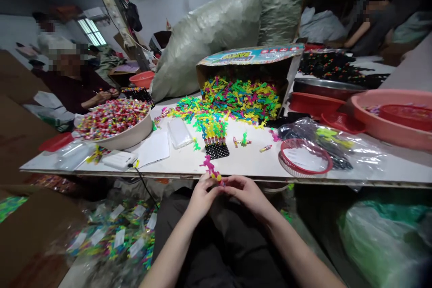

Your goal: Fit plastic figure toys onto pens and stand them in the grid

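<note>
Just in front of the table edge, my left hand (203,194) pinches a magenta and yellow plastic toy figure (209,165), which sticks up above the fingers. My right hand (249,194) meets it, its thumb and fingertips closed on a small printed tube (222,183), mostly hidden by fingers. Beyond the hands, a black perforated rack (217,151) lies on the table with a row of tubes topped by coloured figures along its far side. Loose near it are a green figure (196,145) and a printed tube (266,148).
An open carton (249,55) spills coloured figures onto the table (182,160). A white basin (135,132) heaped with tubes stands left, near a white power bank (119,159). At right are a red basket (305,168) and a pink basin (398,130). Co-workers sit farther back.
</note>
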`<act>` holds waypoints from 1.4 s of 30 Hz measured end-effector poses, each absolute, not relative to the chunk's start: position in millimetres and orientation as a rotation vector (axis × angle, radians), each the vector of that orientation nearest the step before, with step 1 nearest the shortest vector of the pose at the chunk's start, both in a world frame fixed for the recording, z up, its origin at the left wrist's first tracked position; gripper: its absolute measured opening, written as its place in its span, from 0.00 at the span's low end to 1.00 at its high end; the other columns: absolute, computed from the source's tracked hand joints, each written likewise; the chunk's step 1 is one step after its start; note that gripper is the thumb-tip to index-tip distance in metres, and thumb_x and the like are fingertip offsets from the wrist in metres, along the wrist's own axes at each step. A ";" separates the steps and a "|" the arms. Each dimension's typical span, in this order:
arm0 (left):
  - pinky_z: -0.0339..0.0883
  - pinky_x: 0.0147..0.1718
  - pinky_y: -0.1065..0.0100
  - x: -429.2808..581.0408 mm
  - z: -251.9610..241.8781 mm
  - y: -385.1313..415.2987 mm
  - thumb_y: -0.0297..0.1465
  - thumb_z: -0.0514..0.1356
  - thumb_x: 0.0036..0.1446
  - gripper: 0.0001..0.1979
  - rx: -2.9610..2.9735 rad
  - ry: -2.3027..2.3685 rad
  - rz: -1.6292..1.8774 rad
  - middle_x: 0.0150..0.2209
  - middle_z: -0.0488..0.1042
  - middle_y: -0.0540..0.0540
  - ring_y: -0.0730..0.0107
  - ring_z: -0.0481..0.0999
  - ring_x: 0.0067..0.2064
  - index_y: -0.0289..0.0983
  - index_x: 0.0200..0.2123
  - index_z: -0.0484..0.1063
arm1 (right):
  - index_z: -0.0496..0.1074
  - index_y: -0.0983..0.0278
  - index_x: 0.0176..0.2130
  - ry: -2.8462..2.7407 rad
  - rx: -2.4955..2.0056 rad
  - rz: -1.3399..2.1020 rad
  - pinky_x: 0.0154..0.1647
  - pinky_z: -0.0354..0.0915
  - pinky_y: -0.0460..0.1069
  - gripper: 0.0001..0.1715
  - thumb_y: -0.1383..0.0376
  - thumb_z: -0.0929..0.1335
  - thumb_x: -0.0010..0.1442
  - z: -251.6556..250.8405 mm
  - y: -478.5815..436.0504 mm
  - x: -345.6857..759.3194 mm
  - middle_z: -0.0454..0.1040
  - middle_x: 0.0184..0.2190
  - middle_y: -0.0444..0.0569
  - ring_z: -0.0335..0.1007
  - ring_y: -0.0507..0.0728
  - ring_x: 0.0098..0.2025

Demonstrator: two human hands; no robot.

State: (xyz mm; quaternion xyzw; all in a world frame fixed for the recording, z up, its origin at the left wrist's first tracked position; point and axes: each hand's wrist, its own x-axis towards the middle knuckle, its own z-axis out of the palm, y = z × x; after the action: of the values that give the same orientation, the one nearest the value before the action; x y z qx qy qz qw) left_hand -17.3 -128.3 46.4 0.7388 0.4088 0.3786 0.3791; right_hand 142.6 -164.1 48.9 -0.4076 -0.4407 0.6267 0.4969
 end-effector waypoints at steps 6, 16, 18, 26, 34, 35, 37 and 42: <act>0.51 0.52 0.57 -22.2 23.3 -42.4 0.40 0.55 0.52 0.23 2.385 1.495 0.804 0.51 0.62 0.42 0.58 0.59 0.53 0.38 0.51 0.63 | 0.73 0.64 0.38 -1.053 -1.036 1.468 0.36 0.62 0.48 0.21 0.58 0.72 0.43 46.8 -140.4 176.6 0.74 0.32 0.48 0.67 0.52 0.32; 0.50 0.49 0.58 23.6 8.3 -61.4 0.41 0.52 0.53 0.25 2.752 1.389 0.611 0.48 0.65 0.45 0.60 0.61 0.49 0.42 0.54 0.58 | 0.70 0.64 0.38 -0.976 -1.141 1.296 0.23 0.56 0.43 0.19 0.57 0.70 0.47 36.2 -137.7 204.4 0.74 0.33 0.49 0.63 0.48 0.26; 0.50 0.48 0.59 22.9 8.5 -62.7 0.40 0.51 0.54 0.25 2.777 1.373 0.604 0.49 0.65 0.45 0.60 0.61 0.48 0.42 0.55 0.57 | 0.69 0.64 0.37 -0.939 -1.145 1.282 0.20 0.54 0.42 0.19 0.57 0.70 0.46 37.0 -136.5 210.3 0.74 0.33 0.49 0.62 0.47 0.23; 0.50 0.49 0.59 20.6 2.4 -60.9 0.38 0.48 0.56 0.22 2.811 1.346 0.603 0.53 0.63 0.49 0.62 0.61 0.49 0.45 0.55 0.57 | 0.67 0.65 0.34 -0.970 -1.184 1.181 0.22 0.60 0.44 0.21 0.57 0.72 0.41 40.2 -119.4 213.1 0.72 0.30 0.48 0.67 0.50 0.26; 0.44 0.54 0.55 21.1 -2.0 -55.0 0.41 0.49 0.54 0.25 2.783 1.382 0.491 0.58 0.54 0.44 0.57 0.53 0.58 0.47 0.56 0.55 | 0.64 0.64 0.32 -1.205 -1.270 0.803 0.35 0.65 0.50 0.19 0.58 0.70 0.42 37.8 -88.4 207.4 0.75 0.32 0.51 0.70 0.55 0.33; 0.42 0.55 0.54 21.1 -1.4 -54.6 0.41 0.49 0.55 0.25 2.776 1.380 0.454 0.59 0.53 0.43 0.56 0.50 0.59 0.47 0.57 0.54 | 0.64 0.64 0.31 -1.191 -1.285 0.759 0.36 0.64 0.50 0.18 0.59 0.71 0.41 35.6 -82.2 207.1 0.75 0.32 0.50 0.70 0.56 0.35; 0.39 0.56 0.52 20.9 0.1 -54.3 0.42 0.48 0.55 0.26 2.764 1.370 0.395 0.60 0.52 0.43 0.55 0.48 0.60 0.46 0.57 0.53 | 0.65 0.65 0.30 -1.147 -1.313 0.702 0.37 0.64 0.50 0.17 0.59 0.71 0.40 28.6 -69.0 205.8 0.74 0.31 0.50 0.70 0.56 0.35; 0.38 0.56 0.52 19.3 3.3 -56.3 0.41 0.49 0.55 0.25 2.749 1.353 0.416 0.59 0.53 0.43 0.56 0.47 0.61 0.46 0.57 0.54 | 0.67 0.68 0.35 -1.031 -1.381 0.601 0.37 0.64 0.49 0.20 0.60 0.68 0.42 6.0 -37.9 195.1 0.74 0.32 0.52 0.69 0.55 0.34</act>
State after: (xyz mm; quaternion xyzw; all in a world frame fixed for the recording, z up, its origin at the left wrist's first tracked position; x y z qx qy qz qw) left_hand 19.3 -56.3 3.3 0.8888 0.4373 0.1346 0.0247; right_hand 195.1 -37.9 6.0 -0.5987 -0.4469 0.2603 0.6116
